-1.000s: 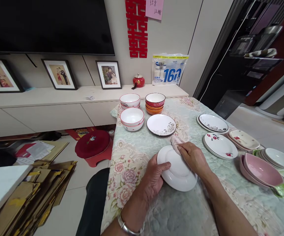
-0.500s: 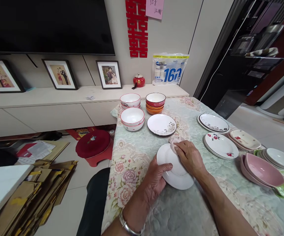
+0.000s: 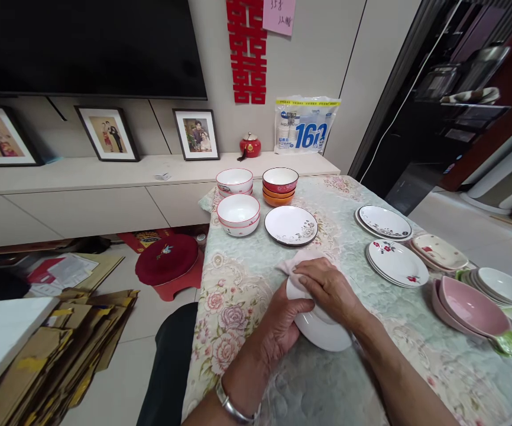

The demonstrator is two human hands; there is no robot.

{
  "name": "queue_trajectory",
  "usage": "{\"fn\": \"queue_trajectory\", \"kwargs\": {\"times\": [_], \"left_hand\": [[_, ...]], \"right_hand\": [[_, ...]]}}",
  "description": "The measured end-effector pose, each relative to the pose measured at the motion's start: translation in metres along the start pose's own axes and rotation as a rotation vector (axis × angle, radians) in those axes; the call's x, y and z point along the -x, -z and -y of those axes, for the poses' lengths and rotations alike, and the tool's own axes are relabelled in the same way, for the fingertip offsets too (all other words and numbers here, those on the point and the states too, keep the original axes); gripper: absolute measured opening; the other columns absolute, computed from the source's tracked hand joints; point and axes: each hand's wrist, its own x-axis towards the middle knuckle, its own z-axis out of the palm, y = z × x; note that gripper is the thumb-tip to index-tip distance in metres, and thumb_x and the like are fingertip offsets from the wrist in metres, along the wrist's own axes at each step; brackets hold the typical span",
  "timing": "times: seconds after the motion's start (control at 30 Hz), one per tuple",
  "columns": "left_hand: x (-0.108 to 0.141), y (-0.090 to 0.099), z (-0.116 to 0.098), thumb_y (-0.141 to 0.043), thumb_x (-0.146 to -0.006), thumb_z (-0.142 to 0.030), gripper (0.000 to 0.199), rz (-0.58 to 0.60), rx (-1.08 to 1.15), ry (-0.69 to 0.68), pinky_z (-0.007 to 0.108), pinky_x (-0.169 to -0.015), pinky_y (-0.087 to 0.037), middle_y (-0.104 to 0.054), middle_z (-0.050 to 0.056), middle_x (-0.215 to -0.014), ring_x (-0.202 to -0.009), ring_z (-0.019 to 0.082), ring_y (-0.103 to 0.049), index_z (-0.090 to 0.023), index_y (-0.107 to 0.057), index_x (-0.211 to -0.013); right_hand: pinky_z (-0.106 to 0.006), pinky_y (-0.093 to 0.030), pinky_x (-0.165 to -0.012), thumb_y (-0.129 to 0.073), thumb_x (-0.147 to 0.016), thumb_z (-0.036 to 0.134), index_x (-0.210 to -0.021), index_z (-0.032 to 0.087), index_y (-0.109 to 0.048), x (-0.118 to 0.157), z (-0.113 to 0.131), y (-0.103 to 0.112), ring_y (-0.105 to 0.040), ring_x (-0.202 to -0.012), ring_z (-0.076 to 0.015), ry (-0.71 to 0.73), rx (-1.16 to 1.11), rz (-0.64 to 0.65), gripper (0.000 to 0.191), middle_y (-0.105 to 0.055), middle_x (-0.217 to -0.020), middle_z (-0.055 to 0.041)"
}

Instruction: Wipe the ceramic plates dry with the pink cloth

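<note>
My left hand grips the left edge of a white plate, thumb on top and fingers beneath. Over the far part of that plate, my right hand presses a pale pink cloth, its fingers closed together. The cloth spreads past the plate's far edge, and my right hand hides much of the plate's face. Just beyond the cloth lies a dark-rimmed floral plate. Past it to the left stand red-rimmed bowls.
Red and orange bowls are stacked at the back. On the right are flower plates, dark-rimmed plates, pink bowls and white bowls. A red stool stands left of the tablecloth-covered table.
My right hand has moved slightly left across the plate with the cloth. More of the cloth now shows, spread over the plate's far edge. My left hand keeps its hold.
</note>
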Motion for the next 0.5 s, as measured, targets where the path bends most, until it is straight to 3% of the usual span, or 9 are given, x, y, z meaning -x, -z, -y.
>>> {"fn": "queue_trajectory", "kwargs": {"times": [0.1,0.27,0.4,0.5], "left_hand": [[0.002,0.001,-0.002,-0.068,-0.049,-0.001,0.060,0.020,-0.010,0.018,0.035,-0.079,-0.046,-0.072,0.007,-0.088,-0.085,0.024,-0.063,-0.014,-0.066,-0.107],[0.002,0.002,-0.001,-0.071,-0.052,-0.005,0.053,-0.045,-0.025,-0.016,0.035,-0.081,-0.046,-0.073,0.009,-0.091,-0.086,0.024,-0.063,-0.012,-0.066,-0.104],[0.001,0.002,0.004,-0.071,-0.057,-0.008,0.057,-0.052,0.039,-0.081,0.036,-0.084,-0.047,-0.073,0.009,-0.097,-0.090,0.024,-0.063,-0.013,-0.063,-0.113],[0.001,0.002,0.006,-0.071,-0.055,-0.007,0.064,-0.084,0.050,-0.076,0.035,-0.083,-0.047,-0.073,0.008,-0.097,-0.089,0.023,-0.064,-0.014,-0.060,-0.118]], "right_hand": [[-0.038,-0.045,-0.089,-0.047,-0.095,0.034,-0.103,0.025,-0.071,0.005,-0.017,0.006,-0.060,-0.100,-0.0236,-0.156,0.080,-0.050,0.027,-0.071,-0.104,-0.0063],[-0.032,-0.043,-0.074,-0.042,-0.095,0.039,-0.086,0.022,-0.072,0.014,-0.041,0.016,-0.061,-0.082,-0.0211,-0.368,0.240,-0.020,0.035,-0.067,-0.084,-0.0060],[-0.032,-0.041,-0.070,-0.040,-0.095,0.037,-0.082,0.021,-0.071,0.016,-0.045,0.016,-0.060,-0.077,-0.0216,-0.426,0.360,-0.040,0.037,-0.062,-0.075,-0.0060],[-0.032,-0.043,-0.071,-0.043,-0.095,0.035,-0.089,0.020,-0.072,0.014,-0.040,0.011,-0.059,-0.079,-0.0220,-0.405,0.340,-0.107,0.033,-0.061,-0.078,-0.0069]]}}
